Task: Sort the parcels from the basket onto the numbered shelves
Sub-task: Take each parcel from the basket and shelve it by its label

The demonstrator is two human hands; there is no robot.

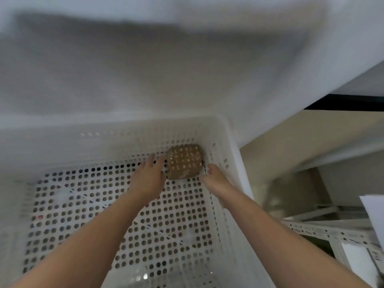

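Observation:
A white perforated plastic basket fills the lower left of the head view. One small brown parcel with rows of pale marks lies in its far right corner. My left hand reaches in with fingers spread, its fingertips touching the parcel's left edge. My right hand is at the parcel's lower right corner, thumb and fingers curled onto it. The frame is blurred, so the exact grip is hard to read. Through the basket's holes, vague shapes show underneath.
A white wall rises right behind the basket. At the lower right stands a white perforated metal shelf frame, with a white sheet at the right edge. Beige floor lies beyond the basket's right wall.

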